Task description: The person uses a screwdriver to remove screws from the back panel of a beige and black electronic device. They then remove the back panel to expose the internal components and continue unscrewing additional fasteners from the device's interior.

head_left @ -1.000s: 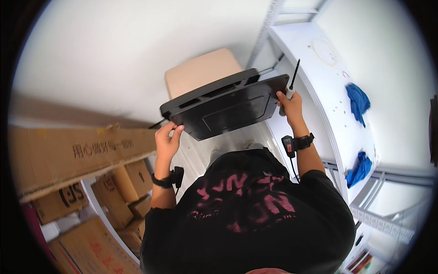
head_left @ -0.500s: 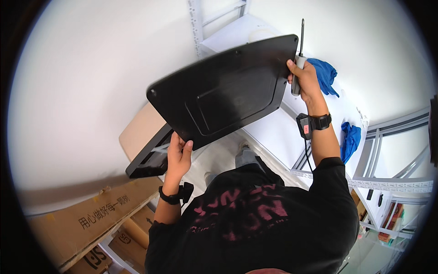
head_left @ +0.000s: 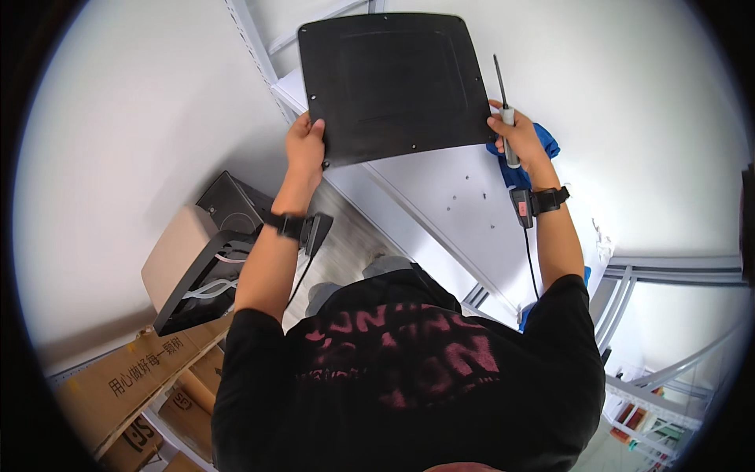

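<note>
A flat black panel (head_left: 397, 86) with rounded corners and small holes along its rim is held up in front of me. My left hand (head_left: 304, 147) is closed on its lower left edge, thumb on the face. My right hand (head_left: 521, 138) grips the lower right edge, and in the same hand is a screwdriver (head_left: 508, 116) with a grey handle, its shaft pointing up and away. Beneath the panel, several small screws (head_left: 467, 178) lie loose on a white tabletop (head_left: 448, 228).
At the left stands a beige and black housing (head_left: 177, 256), open on one side with pale tubes inside. Cardboard boxes (head_left: 149, 370) sit at the lower left. A blue cloth (head_left: 548, 141) lies behind my right hand. Metal framing (head_left: 621, 307) rises at the right.
The panel has moved up and away from me and turned more level. My left hand has gone up with it, uncovering the open housing and the screws on the tabletop.
</note>
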Available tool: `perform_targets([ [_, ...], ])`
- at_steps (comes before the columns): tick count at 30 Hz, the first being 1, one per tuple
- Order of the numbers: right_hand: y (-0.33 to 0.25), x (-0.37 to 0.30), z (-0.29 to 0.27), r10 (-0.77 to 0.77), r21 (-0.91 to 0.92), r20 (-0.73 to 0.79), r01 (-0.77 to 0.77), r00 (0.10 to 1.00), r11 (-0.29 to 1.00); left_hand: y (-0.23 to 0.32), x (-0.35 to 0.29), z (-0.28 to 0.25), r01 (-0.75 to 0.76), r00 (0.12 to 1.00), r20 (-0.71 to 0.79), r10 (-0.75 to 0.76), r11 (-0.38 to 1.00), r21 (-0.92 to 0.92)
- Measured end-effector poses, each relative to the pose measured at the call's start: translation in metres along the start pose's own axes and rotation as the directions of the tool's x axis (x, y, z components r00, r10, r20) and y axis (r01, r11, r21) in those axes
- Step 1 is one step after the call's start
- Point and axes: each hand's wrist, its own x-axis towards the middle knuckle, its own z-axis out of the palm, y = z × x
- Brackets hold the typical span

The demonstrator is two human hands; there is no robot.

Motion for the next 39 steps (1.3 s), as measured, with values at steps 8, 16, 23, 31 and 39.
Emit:
perform_targets([
  [8,0.064,0.044,-0.003,0.077,-0.09,0.037,-0.073,0.996,0.993,-0.051,0.076,0.021,0.189,0.981,-0.102,-0.167,0.946,0.264],
  [16,0.058,0.057,0.005,0.124,-0.251,0.077,-0.101,0.989,0.963,-0.074,0.09,-0.003,0.112,0.989,-0.141,-0.044,0.845,0.523],
  [23,0.07,0.062,0.007,0.106,-0.194,0.022,-0.1,0.994,0.976,-0.034,0.058,0.013,0.008,0.997,-0.021,0.077,0.162,0.987],
  [31,0.051,0.04,0.022,-0.004,-0.171,-0.138,-0.02,0.99,0.985,-0.05,-0.018,-0.052,-0.211,0.972,0.115,0.203,0.561,0.8],
  [39,0.009,-0.149,0.132,-0.068,0.164,0.197,0.035,0.978,0.986,-0.107,-0.164,-0.175,0.15,0.859,0.357,-0.366,0.848,0.509],
])
